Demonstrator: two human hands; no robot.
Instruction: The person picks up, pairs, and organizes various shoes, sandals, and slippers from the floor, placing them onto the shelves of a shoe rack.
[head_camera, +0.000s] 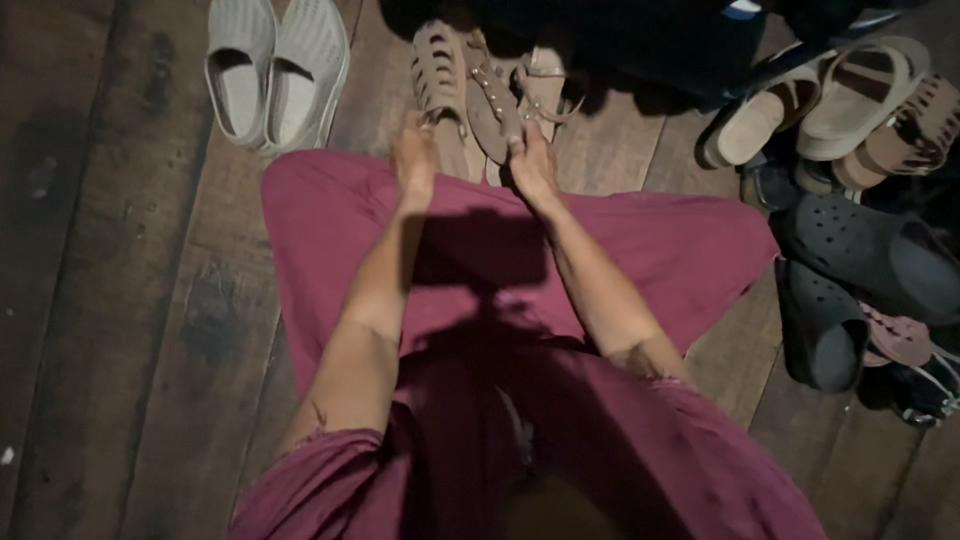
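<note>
sandals: two tan ones on the floor just past the knees, far-centre. Strappy sandal (441, 75) on the left, studded sandal (497, 100) on the right w/ a third tan sandal (545, 85) touching it on its right.
left hand: left hand (415, 155) closed on the heel end of the strappy sandal, fingers curled over it; grip looks light.
right hand: right hand (533, 160) pinching the near end of the studded sandal, which sits tilted, toe pointing far-left.
contact: studded sandal overlaps the strappy one at mid-length; can't tell if straps are caught.
lap: magenta garment (640, 250) spreads wide under both arms, its hem right at the sandals' heels.
left of scene: pair of pale mesh slip-ons (275, 75), well apart from the hands.
right of scene: heap of shoes – beige wedges (860, 95), dark clogs (850, 270), more below, edge of heap near the right knee.
floor: dark wood planks (110, 250), gaps btw boards.
risk 1: prob. loose straps/buckle snag each other where the sandals cross; pulling one would drag the other.
risk 2: light is poor, hard shadow over the lap – easy to mismatch the pair, as three tan sandals lie close together.
risk 3: cloth hem could catch on studs if the sandal is drawn near.
risk 4: right elbow swinging out might topple the heap.
</note>
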